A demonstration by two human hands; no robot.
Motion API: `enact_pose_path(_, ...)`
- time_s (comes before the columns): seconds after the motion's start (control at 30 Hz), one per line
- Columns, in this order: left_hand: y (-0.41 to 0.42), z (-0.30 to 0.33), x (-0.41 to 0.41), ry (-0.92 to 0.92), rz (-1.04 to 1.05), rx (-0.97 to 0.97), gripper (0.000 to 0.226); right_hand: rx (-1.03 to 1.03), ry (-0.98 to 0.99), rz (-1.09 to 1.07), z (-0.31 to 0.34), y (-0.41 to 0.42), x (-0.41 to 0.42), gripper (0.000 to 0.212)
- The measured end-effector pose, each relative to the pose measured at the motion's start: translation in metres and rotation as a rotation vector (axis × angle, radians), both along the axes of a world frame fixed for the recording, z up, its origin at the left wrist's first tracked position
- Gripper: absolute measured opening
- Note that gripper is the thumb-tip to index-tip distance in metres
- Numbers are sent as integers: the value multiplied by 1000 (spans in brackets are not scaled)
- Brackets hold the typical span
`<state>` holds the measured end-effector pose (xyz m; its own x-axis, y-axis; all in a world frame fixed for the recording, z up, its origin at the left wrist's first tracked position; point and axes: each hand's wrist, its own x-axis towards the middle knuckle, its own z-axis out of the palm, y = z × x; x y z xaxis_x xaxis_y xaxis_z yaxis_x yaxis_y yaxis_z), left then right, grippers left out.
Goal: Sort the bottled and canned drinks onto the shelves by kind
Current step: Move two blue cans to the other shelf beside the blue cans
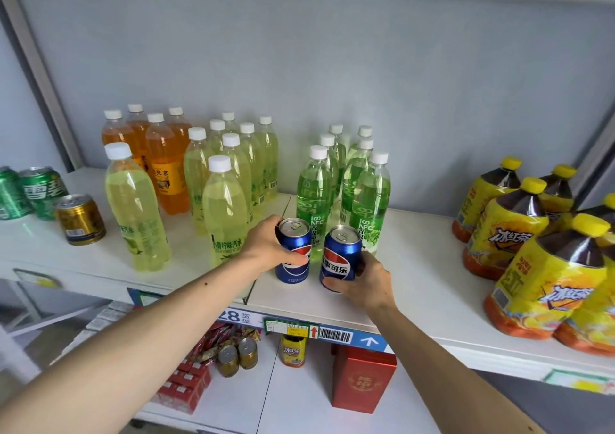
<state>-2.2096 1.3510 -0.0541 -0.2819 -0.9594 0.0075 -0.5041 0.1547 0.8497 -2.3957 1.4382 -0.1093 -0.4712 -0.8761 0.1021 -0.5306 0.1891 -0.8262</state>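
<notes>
Two blue cola cans stand side by side near the front edge of the white shelf (416,267). My left hand (266,247) grips the left blue can (294,250) from its left side. My right hand (362,280) wraps the lower right of the right blue can (341,253). Behind them stand green grape-drink bottles (369,197). To the left are pale yellow lime-soda bottles (226,207) and orange soda bottles (166,164). Both cans are upright and the right one tilts slightly.
Green soda cans (36,190) and a gold can (80,218) sit at the far left of the shelf. Large yellow iced-tea bottles (539,267) crowd the right end. The lower shelf holds small gold cans (236,357), a red box (361,380) and red packets.
</notes>
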Motion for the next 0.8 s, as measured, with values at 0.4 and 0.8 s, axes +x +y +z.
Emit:
enact_pose_path(0.4, 49, 26, 40, 186, -83, 32, 81, -34, 54, 241, 21, 37, 8, 69)
enact_pose_path(0.8, 67, 53, 222, 172, 69, 1, 64, -91, 22, 567, 43, 11, 159, 58)
